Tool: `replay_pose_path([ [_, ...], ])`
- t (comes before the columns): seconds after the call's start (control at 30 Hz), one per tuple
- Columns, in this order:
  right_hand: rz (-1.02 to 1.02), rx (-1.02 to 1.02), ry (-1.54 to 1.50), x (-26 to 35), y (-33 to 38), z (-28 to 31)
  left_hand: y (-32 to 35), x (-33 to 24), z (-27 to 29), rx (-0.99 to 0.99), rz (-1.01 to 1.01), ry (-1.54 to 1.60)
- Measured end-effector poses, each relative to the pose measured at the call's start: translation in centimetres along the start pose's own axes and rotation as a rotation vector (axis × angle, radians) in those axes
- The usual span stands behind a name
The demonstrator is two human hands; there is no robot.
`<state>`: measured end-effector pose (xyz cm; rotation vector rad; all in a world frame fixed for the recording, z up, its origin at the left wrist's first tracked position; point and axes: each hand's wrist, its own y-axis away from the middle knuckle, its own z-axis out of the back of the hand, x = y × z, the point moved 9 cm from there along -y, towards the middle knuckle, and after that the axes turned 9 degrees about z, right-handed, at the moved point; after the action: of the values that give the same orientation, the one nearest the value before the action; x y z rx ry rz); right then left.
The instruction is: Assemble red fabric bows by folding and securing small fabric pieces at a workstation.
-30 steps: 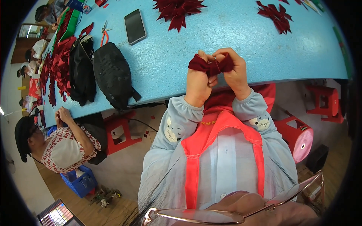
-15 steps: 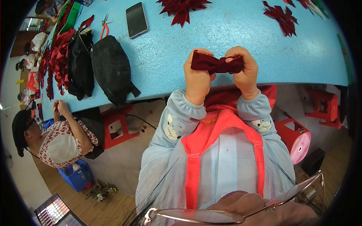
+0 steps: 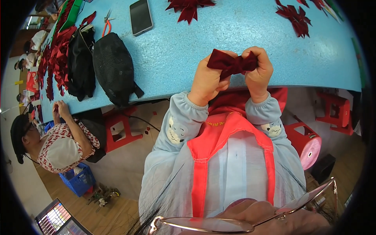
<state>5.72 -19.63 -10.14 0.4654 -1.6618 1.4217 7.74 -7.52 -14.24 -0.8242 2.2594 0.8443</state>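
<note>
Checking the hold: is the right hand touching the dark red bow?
Touching. The head view shows the right hand pinching one end of the dark red bow.

- Pale blue sweatshirt, long-sleeved, covering both forearms and the chest.
- Gathered elastic cuffs close each sleeve at the wrist, just below the left hand (image 3: 209, 80) and the right hand (image 3: 257, 72).
- A small cartoon animal face, white with dark dots, is printed on each sleeve near the cuff.
- Bright coral-red apron (image 3: 231, 135) over the sweatshirt: a bib with two straps running toward the shoulders, small yellow lettering on the bib.
- Thin-rimmed eyeglasses (image 3: 235, 223) with a metallic frame at the lower edge.
- Loose dark hair strands across the chest.
</note>
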Motion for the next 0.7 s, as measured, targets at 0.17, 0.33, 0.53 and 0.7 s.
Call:
replay_pose_path([
  [0.17,0.057,0.111,-0.074,0.8,-0.2,-1.1,-0.4,0.5,0.5,-0.026,0.024,0.04],
  [0.33,0.124,0.126,0.049,1.8,-0.6,-1.9,-0.3,0.1,-0.2,-0.082,-0.06,0.047],
  [0.53,0.266,0.059,0.331,2.5,-0.3,-0.9,-0.2,0.9,0.0,-0.084,-0.015,-0.009],
  [0.7,0.521,0.122,0.48,4.4,-0.8,-1.5,-0.2,0.2,0.2,-0.1,0.019,-0.226],
])
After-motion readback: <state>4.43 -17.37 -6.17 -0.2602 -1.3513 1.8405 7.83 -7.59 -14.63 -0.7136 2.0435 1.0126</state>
